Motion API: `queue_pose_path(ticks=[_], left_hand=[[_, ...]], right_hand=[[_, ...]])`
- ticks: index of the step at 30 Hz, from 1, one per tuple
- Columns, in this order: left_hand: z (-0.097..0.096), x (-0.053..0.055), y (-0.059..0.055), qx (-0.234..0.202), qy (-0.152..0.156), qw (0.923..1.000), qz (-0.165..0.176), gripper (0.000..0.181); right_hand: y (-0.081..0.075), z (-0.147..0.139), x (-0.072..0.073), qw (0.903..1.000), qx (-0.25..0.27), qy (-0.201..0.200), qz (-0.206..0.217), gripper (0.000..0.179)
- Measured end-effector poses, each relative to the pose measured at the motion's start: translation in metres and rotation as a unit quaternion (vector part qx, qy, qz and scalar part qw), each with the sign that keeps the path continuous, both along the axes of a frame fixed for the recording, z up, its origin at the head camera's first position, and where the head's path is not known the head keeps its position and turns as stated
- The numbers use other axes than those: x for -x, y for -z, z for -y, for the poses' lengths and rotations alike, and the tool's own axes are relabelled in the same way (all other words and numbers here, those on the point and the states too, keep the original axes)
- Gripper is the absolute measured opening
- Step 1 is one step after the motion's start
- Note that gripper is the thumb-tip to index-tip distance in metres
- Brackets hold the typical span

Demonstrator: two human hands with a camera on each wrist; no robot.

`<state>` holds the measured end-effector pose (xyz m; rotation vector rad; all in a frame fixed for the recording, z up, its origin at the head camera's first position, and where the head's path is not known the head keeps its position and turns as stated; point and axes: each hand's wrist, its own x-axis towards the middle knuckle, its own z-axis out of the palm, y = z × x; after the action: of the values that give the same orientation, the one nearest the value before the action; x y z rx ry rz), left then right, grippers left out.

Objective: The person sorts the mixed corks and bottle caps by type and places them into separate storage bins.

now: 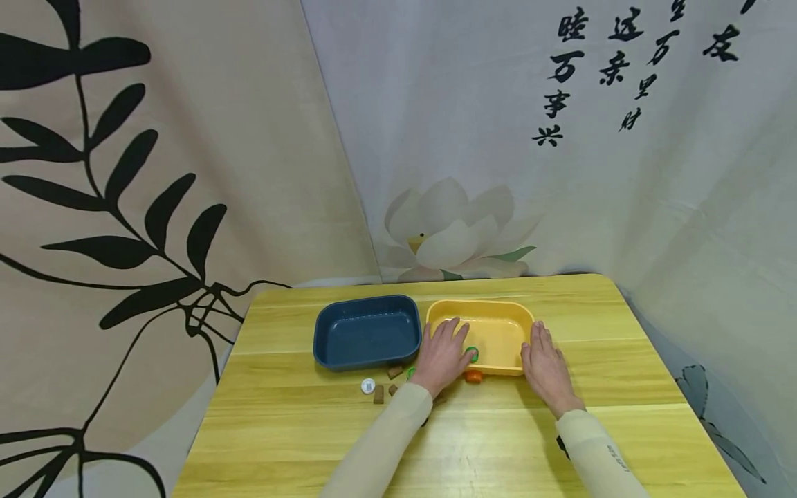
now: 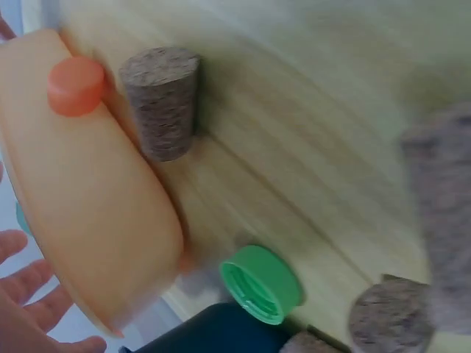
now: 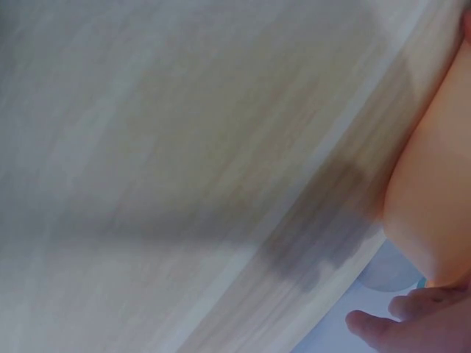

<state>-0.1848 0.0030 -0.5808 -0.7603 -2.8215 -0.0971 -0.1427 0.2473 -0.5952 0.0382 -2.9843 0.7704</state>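
Observation:
A yellow tray [image 1: 495,370] sits on the table between the two hands. My left hand [image 1: 439,356] is over its left side, fingers spread and the thumb by a green cap [image 1: 472,354] that appears inside the tray. The right hand [image 1: 549,370] lies along the tray's right wall with its fingers straight; whether it presses the wall is hard to tell. Against the near wall is an orange cap [image 2: 76,86], with a cork stopper [image 2: 160,103] standing beside it. Another green cap [image 2: 261,283] lies on the table near the left wrist.
A dark blue tray [image 1: 367,363] stands left of the yellow one. In front of it lie a white cap [image 1: 368,386] and several cork stoppers [image 1: 378,394], partly hidden by the left arm. Printed cloth [image 1: 249,138] hangs behind the wooden table [image 1: 498,443].

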Motion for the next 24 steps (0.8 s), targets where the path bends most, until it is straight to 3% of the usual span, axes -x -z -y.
queue_pose_path(ticks=[5,10,17,24], left_hand=[[0.008,-0.011,0.001,-0.02,0.008,0.9997,0.006,0.06],[0.015,-0.022,0.0,-0.013,0.016,0.9997,0.012,0.066],[0.029,-0.036,0.001,-0.015,0.009,0.9988,0.045,0.076],[0.048,-0.05,0.003,-0.027,0.007,0.999,0.036,0.078]], right_hand=[[0.0,0.001,0.0,1.0,0.001,0.003,0.001,0.061],[0.0,0.001,0.0,1.0,0.0,0.004,0.005,0.062],[0.0,0.001,-0.001,1.0,0.002,0.003,0.009,0.063],[0.0,0.001,0.0,1.0,0.004,0.002,0.003,0.062]])
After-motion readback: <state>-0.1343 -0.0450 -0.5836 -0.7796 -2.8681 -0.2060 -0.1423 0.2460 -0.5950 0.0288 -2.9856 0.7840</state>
